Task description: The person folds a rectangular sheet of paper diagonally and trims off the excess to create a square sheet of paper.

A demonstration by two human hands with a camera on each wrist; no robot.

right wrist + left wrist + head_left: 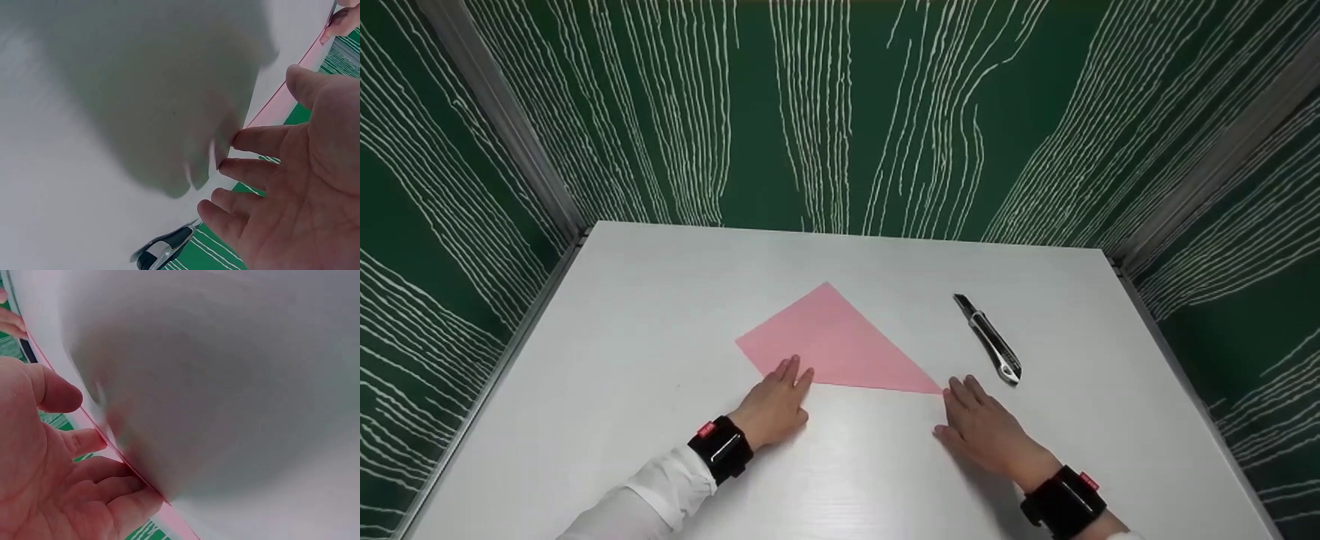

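A: Head view first. What's there?

B: I count one paper (832, 337) mid-counter (622, 300), one knife (990, 337) at its three o'clock, two wristbands (722, 448) and two hands. The left hand (775, 405) rests on the paper's edge at seven o'clock; the right hand (986, 431) touches its four o'clock corner.

A: Which step?

B: Lining up or creasing a fold along the six o'clock edge, I'd judge.

A: Left wrist?

B: I see fingers (89, 440) extended, slightly spread along the pink edge, gripping nothing.

A: Right wrist?

B: Fingers straight and apart, forefinger at the paper, no grip. From that hand, the knife sits at eight o'clock.

A: Next move?

B: I think it calls for steadying the left side while the right fingers smooth the corner.
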